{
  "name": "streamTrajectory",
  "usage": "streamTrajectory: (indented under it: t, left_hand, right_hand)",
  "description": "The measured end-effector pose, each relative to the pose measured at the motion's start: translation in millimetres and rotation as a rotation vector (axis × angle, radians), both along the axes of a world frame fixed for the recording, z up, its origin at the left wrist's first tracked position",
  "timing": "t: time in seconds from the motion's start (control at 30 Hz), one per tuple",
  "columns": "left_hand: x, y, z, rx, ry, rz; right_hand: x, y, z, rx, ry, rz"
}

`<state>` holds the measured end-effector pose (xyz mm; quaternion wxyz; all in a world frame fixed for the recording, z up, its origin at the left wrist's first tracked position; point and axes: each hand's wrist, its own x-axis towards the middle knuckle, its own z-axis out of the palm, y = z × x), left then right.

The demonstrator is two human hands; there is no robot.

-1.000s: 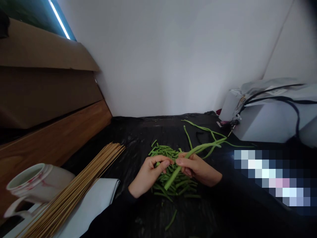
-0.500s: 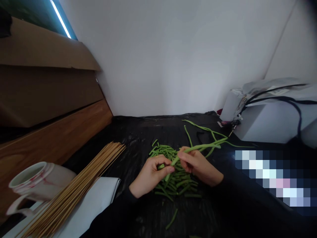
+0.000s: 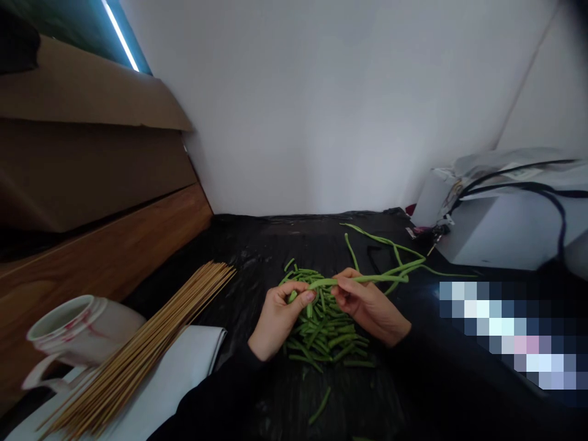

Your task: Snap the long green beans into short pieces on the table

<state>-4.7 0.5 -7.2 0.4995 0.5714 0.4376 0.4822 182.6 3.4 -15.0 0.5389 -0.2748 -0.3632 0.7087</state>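
A long green bean (image 3: 379, 278) is stretched between my two hands above a pile of short bean pieces (image 3: 328, 337). My left hand (image 3: 282, 312) pinches its left end between thumb and fingers, with short green ends showing by the fingertips. Further along the same bean, my right hand (image 3: 367, 303) grips it with thumb and forefinger, and its free end sticks out to the right. Several uncut long beans (image 3: 399, 245) lie behind my right hand. One loose bean piece (image 3: 320, 405) lies in front of the pile.
Black plastic sheeting (image 3: 257, 245) covers the table. At left are a bundle of thin wooden sticks (image 3: 151, 343), a white and red mug (image 3: 87, 324) and a folded white sheet (image 3: 197, 352). A cardboard box (image 3: 101, 159) stands behind them. White boxes with black cords (image 3: 500, 226) stand at right.
The held bean has swung from slanting to nearly level between my hands. My left hand has risen slightly. The view has shifted a little.
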Motion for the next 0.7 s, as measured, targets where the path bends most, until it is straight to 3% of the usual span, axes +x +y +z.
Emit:
streamTrajectory:
  t: [0.2,0.53,0.7]
  left_hand:
    - [2.3,0.0,-10.0,-0.03,-0.057,0.086]
    - [8.3,-2.5,-5.9,-0.083,-0.259,0.13]
    - [9.0,0.4,-1.9,-0.132,-0.443,0.14]
  right_hand:
    - [-4.4,-1.3,-3.6,-0.005,0.025,-0.014]
    - [-13.8,-2.7,-6.5,0.026,-0.008,-0.055]
    - [-23.1,-6.3,-11.3,0.049,-0.141,-0.062]
